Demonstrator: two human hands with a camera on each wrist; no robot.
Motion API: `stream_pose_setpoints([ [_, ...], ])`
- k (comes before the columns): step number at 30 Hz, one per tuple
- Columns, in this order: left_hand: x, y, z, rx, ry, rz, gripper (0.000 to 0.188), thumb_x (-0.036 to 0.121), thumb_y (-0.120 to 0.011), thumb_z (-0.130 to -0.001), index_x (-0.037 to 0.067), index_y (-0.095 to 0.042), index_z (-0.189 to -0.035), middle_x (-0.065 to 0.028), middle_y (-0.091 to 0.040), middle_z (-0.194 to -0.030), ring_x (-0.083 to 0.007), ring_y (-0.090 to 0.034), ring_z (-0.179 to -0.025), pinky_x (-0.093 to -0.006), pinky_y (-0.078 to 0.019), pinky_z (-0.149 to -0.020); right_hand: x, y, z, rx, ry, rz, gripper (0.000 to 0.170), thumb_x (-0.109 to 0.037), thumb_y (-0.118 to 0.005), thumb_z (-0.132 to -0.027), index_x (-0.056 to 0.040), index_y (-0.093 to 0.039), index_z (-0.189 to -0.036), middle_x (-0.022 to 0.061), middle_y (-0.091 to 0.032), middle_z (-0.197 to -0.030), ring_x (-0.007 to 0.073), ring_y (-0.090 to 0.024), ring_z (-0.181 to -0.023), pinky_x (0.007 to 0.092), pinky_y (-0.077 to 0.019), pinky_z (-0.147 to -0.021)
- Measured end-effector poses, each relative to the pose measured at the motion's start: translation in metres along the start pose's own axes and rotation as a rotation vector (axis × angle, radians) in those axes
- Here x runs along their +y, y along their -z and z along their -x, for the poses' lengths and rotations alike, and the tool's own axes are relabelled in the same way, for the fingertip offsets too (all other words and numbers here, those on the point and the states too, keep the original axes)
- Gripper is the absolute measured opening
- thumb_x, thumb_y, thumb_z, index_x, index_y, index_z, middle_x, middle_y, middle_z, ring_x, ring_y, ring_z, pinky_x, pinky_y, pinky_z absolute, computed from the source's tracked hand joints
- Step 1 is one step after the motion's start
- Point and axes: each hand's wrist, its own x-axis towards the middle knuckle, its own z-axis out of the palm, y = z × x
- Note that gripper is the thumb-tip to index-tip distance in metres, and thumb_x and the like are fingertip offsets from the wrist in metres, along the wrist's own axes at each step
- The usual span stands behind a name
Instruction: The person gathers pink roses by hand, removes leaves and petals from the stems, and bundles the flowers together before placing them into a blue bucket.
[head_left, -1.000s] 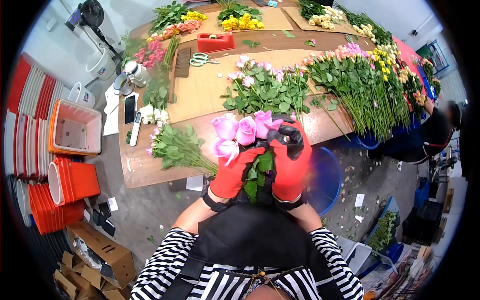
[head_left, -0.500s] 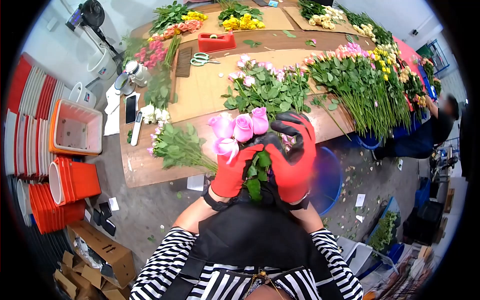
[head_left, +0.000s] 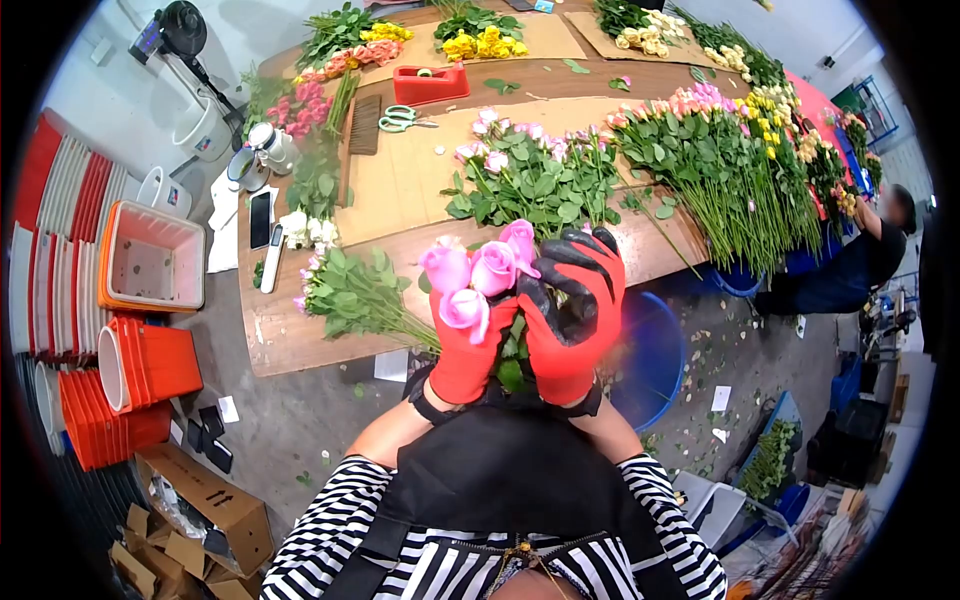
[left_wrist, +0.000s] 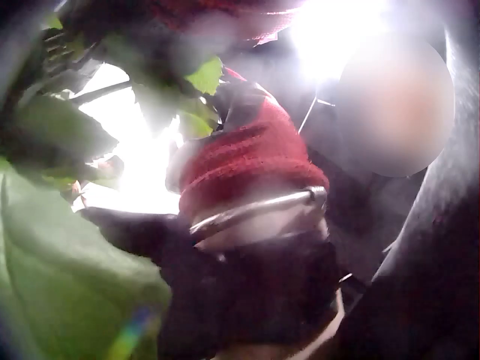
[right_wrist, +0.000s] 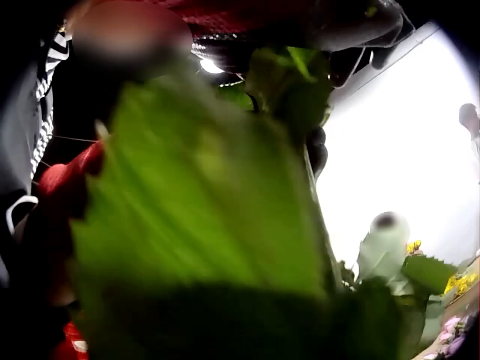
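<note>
In the head view the left hand (head_left: 465, 350), in a red and black glove, grips a small bunch of pink roses (head_left: 492, 268) below the blooms. The right hand (head_left: 572, 325), gloved alike, is just right of the bunch, its fingers apart in a loose curve and its thumb against the bunch. Whether its fingertips touch a petal is unclear. Green leaves (head_left: 511, 373) hang between the wrists. A blurred leaf (right_wrist: 195, 202) fills much of the right wrist view. The left wrist view shows leaves (left_wrist: 60, 131) beside a red glove (left_wrist: 251, 161); the stems are mostly hidden.
On the table (head_left: 290, 345) lie pale pink roses (head_left: 540, 180), a long row of stems (head_left: 750, 215), a left bunch (head_left: 355, 290), scissors (head_left: 398, 121) and a red tape dispenser (head_left: 430, 84). A blue bin (head_left: 655, 370) stands right of the hands. Another person (head_left: 870, 250) is at far right.
The right hand first opened away from the blooms, then came back left with its thumb against the bunch. The roses in the left hand have turned and shifted slightly.
</note>
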Motion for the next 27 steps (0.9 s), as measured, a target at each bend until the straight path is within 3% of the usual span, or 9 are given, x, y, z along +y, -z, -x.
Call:
stream_pose_setpoints([
  [2, 0.036, -0.005, -0.001, -0.075, 0.234, 0.377, 0.033, 0.001, -0.073, -0.077, 0.001, -0.06, -0.107, -0.0074, -0.066, -0.101, -0.017, -0.064, -0.091, -0.0303, -0.0517, -0.078, 0.004, 0.001, 0.001, -0.026, 0.065, -0.024, 0.035, -0.004, -0.079, -0.065, -0.0086, -0.062, -0.096, 0.0075, -0.066, -0.105, 0.0324, -0.057, -0.107, 0.0491, -0.0408, -0.097],
  [6, 0.017, 0.014, -0.013, -0.319, -0.48, -0.318, 0.021, -0.001, -0.06, -0.085, 0.0, -0.065, -0.105, -0.0092, -0.066, -0.101, -0.0217, -0.063, -0.086, -0.032, -0.05, -0.083, 0.011, 0.001, 0.002, -0.098, 0.176, -0.129, 0.038, -0.005, -0.079, -0.063, -0.0093, -0.06, -0.095, 0.0073, -0.067, -0.104, 0.0344, -0.06, -0.105, 0.0527, -0.0395, -0.101],
  [11, -0.004, 0.039, -0.017, -0.332, -0.385, -0.488, 0.039, 0.004, -0.077, -0.067, 0.003, -0.066, -0.104, -0.0098, -0.069, -0.098, -0.0251, -0.067, -0.09, -0.0348, -0.0517, -0.083, 0.008, 0.023, -0.012, -0.176, 0.106, -0.259, 0.037, -0.006, -0.077, -0.064, -0.008, -0.063, -0.098, 0.0098, -0.065, -0.107, 0.0342, -0.058, -0.108, 0.0503, -0.0385, -0.103],
  [13, -0.001, 0.04, -0.017, -0.322, -0.551, -0.698, 0.042, 0.006, -0.079, -0.066, 0.003, -0.066, -0.105, -0.011, -0.069, -0.099, -0.024, -0.067, -0.092, -0.0345, -0.052, -0.083, 0.016, 0.016, -0.004, -0.097, -0.029, -0.19, 0.04, -0.009, -0.076, -0.065, -0.0077, -0.064, -0.103, 0.0115, -0.062, -0.113, 0.034, -0.054, -0.111, 0.047, -0.0356, -0.104],
  [14, 0.004, 0.037, -0.018, -0.362, -0.555, -0.455, 0.042, 0.007, -0.08, -0.066, 0.001, -0.066, -0.106, -0.0116, -0.069, -0.101, -0.0234, -0.066, -0.094, -0.0328, -0.0514, -0.084, 0.013, 0.015, -0.005, -0.108, -0.061, -0.133, 0.04, -0.009, -0.076, -0.065, -0.0079, -0.064, -0.103, 0.0112, -0.062, -0.114, 0.0338, -0.053, -0.112, 0.0468, -0.035, -0.104],
  [15, 0.004, 0.032, -0.012, -0.337, -0.147, -0.174, 0.043, 0.006, -0.08, -0.066, 0.001, -0.066, -0.106, -0.0117, -0.068, -0.104, -0.0235, -0.066, -0.095, -0.033, -0.0504, -0.085, 0.008, 0.014, -0.01, -0.118, -0.092, -0.076, 0.041, -0.01, -0.077, -0.065, -0.008, -0.064, -0.103, 0.0109, -0.061, -0.114, 0.0336, -0.053, -0.112, 0.0466, -0.0344, -0.104],
  [16, 0.006, 0.027, -0.01, -0.359, -0.088, -0.109, 0.037, 0.007, -0.076, -0.071, 0.001, -0.066, -0.106, -0.011, -0.068, -0.104, -0.0229, -0.065, -0.096, -0.0333, -0.05, -0.085, 0.004, 0.012, -0.014, -0.127, -0.123, -0.019, 0.041, -0.011, -0.077, -0.065, -0.0081, -0.064, -0.104, 0.0106, -0.061, -0.114, 0.0334, -0.052, -0.113, 0.0464, -0.0338, -0.103],
  [26, 0.019, 0.012, -0.002, -0.318, 0.073, 0.041, 0.027, 0.013, -0.061, -0.086, 0.002, -0.065, -0.11, -0.0128, -0.068, -0.108, -0.0258, -0.066, -0.094, -0.0333, -0.0513, -0.083, 0.015, -0.008, 0.006, 0.052, -0.301, -0.238, 0.033, -0.004, -0.074, -0.069, -0.0038, -0.065, -0.1, 0.0103, -0.064, -0.104, 0.0266, -0.059, -0.099, 0.0397, -0.0431, -0.093],
  [27, 0.016, 0.018, -0.005, -0.334, -0.179, -0.22, 0.027, 0.01, -0.062, -0.084, 0.002, -0.065, -0.109, -0.0129, -0.068, -0.109, -0.0262, -0.066, -0.094, -0.0335, -0.0514, -0.083, 0.015, -0.01, 0.007, 0.099, -0.383, -0.367, 0.031, -0.001, -0.073, -0.07, -0.0022, -0.064, -0.1, 0.0099, -0.064, -0.103, 0.024, -0.06, -0.096, 0.0367, -0.0452, -0.09],
])
